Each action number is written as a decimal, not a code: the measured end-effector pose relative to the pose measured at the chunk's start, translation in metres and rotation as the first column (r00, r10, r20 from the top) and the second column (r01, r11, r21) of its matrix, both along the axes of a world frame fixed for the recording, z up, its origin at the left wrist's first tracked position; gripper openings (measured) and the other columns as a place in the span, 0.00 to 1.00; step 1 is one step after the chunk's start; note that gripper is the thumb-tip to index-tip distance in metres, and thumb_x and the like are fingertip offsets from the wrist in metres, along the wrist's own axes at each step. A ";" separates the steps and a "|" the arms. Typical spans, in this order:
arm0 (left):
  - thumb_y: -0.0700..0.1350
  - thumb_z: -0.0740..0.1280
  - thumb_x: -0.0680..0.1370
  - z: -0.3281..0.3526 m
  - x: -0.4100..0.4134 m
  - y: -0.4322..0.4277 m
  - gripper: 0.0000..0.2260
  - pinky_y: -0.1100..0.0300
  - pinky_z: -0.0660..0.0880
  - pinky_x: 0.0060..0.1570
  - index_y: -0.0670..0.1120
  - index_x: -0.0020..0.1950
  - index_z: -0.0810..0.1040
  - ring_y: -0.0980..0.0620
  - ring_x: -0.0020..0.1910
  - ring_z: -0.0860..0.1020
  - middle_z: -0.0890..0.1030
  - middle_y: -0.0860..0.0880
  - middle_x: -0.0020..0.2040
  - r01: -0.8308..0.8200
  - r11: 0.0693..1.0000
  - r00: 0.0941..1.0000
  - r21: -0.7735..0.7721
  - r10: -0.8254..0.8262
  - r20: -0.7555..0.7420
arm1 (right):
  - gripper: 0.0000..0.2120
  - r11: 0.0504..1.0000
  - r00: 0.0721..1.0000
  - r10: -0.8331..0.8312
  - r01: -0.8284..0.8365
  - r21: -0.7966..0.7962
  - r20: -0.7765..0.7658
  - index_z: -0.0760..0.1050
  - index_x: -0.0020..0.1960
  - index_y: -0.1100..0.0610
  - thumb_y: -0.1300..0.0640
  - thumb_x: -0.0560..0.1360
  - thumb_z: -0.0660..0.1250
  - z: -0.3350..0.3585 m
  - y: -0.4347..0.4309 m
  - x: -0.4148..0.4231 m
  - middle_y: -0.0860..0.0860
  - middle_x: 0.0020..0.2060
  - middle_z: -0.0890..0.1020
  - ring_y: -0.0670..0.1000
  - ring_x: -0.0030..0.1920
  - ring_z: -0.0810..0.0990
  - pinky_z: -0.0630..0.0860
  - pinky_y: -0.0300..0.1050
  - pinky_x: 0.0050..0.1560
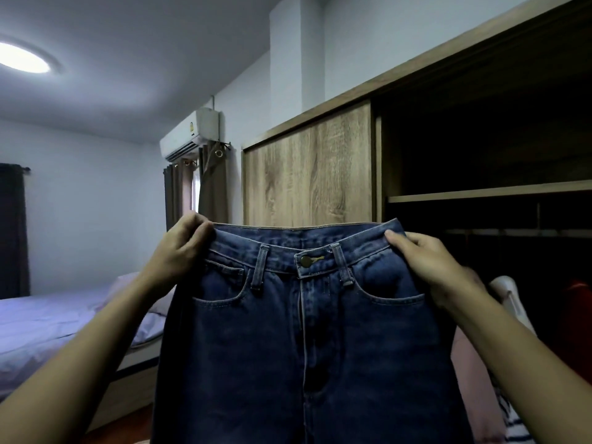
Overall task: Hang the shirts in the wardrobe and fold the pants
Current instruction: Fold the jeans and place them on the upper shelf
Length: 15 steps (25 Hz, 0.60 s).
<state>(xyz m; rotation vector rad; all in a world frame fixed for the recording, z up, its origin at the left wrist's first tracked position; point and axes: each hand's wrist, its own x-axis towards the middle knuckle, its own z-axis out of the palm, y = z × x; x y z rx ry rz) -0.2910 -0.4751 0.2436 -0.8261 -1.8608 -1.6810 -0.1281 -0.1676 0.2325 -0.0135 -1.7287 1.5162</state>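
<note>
A pair of dark blue jeans point(288, 341) hangs upright in front of me, front side facing me, with the button fastened. My left hand point(182, 248) pinches the waistband at its left end. The waistband's right end is gripped by my right hand point(429, 267). The legs drop out of view below the frame. Behind the jeans stands the wooden wardrobe point(307, 174), its right half open and dark, with a shelf point(487, 193) and a hanging rail point(512, 232) inside.
A bed point(48, 331) with pale sheets lies at the left. Pale, pink and red garments point(512, 302) hang low inside the wardrobe at the right. An air conditioner point(192, 133) and curtains point(208, 187) are on the far wall.
</note>
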 end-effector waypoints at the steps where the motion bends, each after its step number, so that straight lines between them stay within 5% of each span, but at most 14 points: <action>1: 0.48 0.62 0.79 0.000 0.000 0.005 0.05 0.62 0.70 0.31 0.52 0.44 0.71 0.56 0.31 0.73 0.74 0.48 0.34 0.097 0.985 0.983 0.141 -0.117 0.142 | 0.10 0.996 0.999 0.012 -0.008 -0.091 0.049 0.78 0.40 0.58 0.54 0.76 0.65 -0.001 0.000 -0.005 0.52 0.30 0.83 0.43 0.25 0.81 0.74 0.32 0.24; 3: 0.51 0.67 0.76 0.004 -0.005 0.019 0.08 0.58 0.76 0.36 0.46 0.48 0.78 0.47 0.39 0.81 0.81 0.42 0.39 0.110 0.972 0.942 0.206 -0.169 0.291 | 0.13 0.957 0.991 0.073 -0.038 -0.286 0.113 0.78 0.42 0.62 0.52 0.75 0.66 -0.001 -0.005 -0.017 0.55 0.28 0.83 0.50 0.27 0.82 0.79 0.39 0.27; 5: 0.55 0.71 0.72 0.011 0.001 0.034 0.20 0.53 0.80 0.42 0.39 0.54 0.80 0.44 0.43 0.82 0.83 0.40 0.49 0.231 0.929 0.809 0.290 -0.349 0.472 | 0.20 0.912 0.986 0.138 -0.088 -0.401 0.097 0.79 0.49 0.67 0.48 0.74 0.67 0.004 -0.015 -0.030 0.61 0.38 0.84 0.57 0.36 0.84 0.82 0.50 0.42; 8: 0.46 0.70 0.74 0.031 0.040 0.073 0.15 0.54 0.77 0.42 0.32 0.49 0.79 0.46 0.39 0.80 0.80 0.38 0.43 0.339 0.879 0.827 0.336 -0.449 0.338 | 0.17 0.890 0.969 0.244 -0.233 -0.391 -0.021 0.78 0.48 0.68 0.51 0.75 0.66 0.024 -0.045 -0.043 0.58 0.33 0.84 0.53 0.32 0.84 0.83 0.47 0.36; 11: 0.39 0.67 0.76 0.036 0.077 0.103 0.06 0.61 0.75 0.38 0.37 0.42 0.81 0.53 0.33 0.80 0.82 0.44 0.35 0.451 0.863 0.855 0.226 -0.491 0.169 | 0.14 0.904 0.935 0.336 -0.353 -0.242 -0.109 0.77 0.49 0.64 0.52 0.78 0.62 0.032 -0.079 -0.045 0.54 0.32 0.84 0.49 0.32 0.84 0.81 0.41 0.35; 13: 0.38 0.64 0.76 0.038 0.086 0.110 0.09 0.61 0.75 0.34 0.37 0.41 0.82 0.50 0.32 0.80 0.83 0.41 0.35 0.511 0.837 0.831 0.195 -0.539 0.140 | 0.23 0.898 0.921 0.365 -0.386 -0.208 -0.135 0.78 0.48 0.59 0.43 0.79 0.52 0.034 -0.086 -0.045 0.53 0.40 0.84 0.48 0.42 0.83 0.80 0.44 0.48; 15: 0.41 0.65 0.75 0.036 0.089 0.109 0.11 0.58 0.77 0.35 0.32 0.45 0.81 0.44 0.35 0.81 0.82 0.34 0.40 0.565 0.808 0.798 0.169 -0.587 0.137 | 0.37 0.880 0.900 0.424 -0.436 -0.187 -0.104 0.78 0.49 0.57 0.34 0.76 0.39 0.036 -0.084 -0.038 0.53 0.45 0.83 0.48 0.47 0.80 0.77 0.43 0.49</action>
